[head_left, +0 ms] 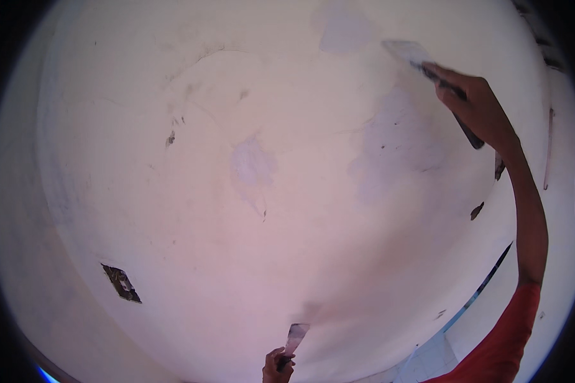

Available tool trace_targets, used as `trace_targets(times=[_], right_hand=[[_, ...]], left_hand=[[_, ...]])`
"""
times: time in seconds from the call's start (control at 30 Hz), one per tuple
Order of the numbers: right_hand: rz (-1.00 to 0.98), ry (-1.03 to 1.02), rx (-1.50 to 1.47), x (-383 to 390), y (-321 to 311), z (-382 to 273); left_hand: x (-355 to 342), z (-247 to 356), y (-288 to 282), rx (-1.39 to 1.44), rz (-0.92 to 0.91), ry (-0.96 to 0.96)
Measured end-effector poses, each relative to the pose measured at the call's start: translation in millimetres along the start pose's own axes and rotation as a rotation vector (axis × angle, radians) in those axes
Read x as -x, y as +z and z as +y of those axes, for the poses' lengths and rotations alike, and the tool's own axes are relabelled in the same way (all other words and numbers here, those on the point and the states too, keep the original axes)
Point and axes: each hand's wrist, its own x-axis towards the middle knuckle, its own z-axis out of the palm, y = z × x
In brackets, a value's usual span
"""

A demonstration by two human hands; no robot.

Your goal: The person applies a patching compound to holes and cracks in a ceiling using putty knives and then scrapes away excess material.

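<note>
1. Nearest the lens, bottom right: one red cloth sleeve, a bare forearm curving up from it.
2. Up top, the right hand has its fingers closed round the dark handle of a wide scraper! Flat, pale, straight-edged blade, slightly blurred, high at the wall's right; whether it touches, I can't tell.
3. Down at bottom centre, the left hand grips a small scraper, its greyish blade flaring toward the tip. Two scrapers, one per hand.
4. And the wall: cream-pink, scuffed, pitted, with three clear lilac patches, ragged-edged.
5. Lower left, one rectangular recess, dark and rough-rimmed.
</note>
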Motion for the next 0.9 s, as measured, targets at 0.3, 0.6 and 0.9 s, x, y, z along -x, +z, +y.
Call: trace_targets(times=[0.3,0.6,0.9], right_hand=[[0.196,0.215,-0.572,-19.9,-41.2,-45.5],[-0.155,0.314,-1.759,102.0,36.1,-101.6],[0.091,0.366,-1.739,101.6,45.3,-95.5]], left_hand=[[13.3,6.8,1.5,0.069,-0.089,0.034],[-59.0,173.9,41.9,0.410,0.076,-0.005],[-67.0,195.3,55.0,0.471,-0.014,0.121]])
